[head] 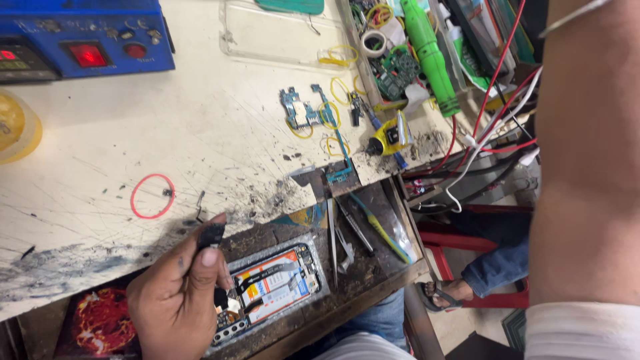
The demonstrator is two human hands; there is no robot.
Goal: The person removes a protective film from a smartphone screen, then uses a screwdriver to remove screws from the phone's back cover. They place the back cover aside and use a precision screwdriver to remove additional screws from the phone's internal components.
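The opened phone (270, 293) lies flat on the dark lower ledge of the bench (373, 267), close to its front edge, with a little bare room to its right before the tweezers (333, 240) and the blue-and-yellow tool (380, 230) that lie there. Above it the pale, scratched bench top (200, 120) ends in a chipped, blackened edge; a red rubber band (152, 196) sits on open surface well apart from the small circuit boards (300, 110) and yellow bands. A blue machine (80, 37) stands at the far left corner, a cluttered tray (400, 60) at the right. The phone shows an orange and white inside with black cables and a grey frame. The left hand (177, 293) is pinched shut on a small black tool (212, 235), just over the phone's left end. The right forearm (587, 167) fills the right side; its hand is out of view
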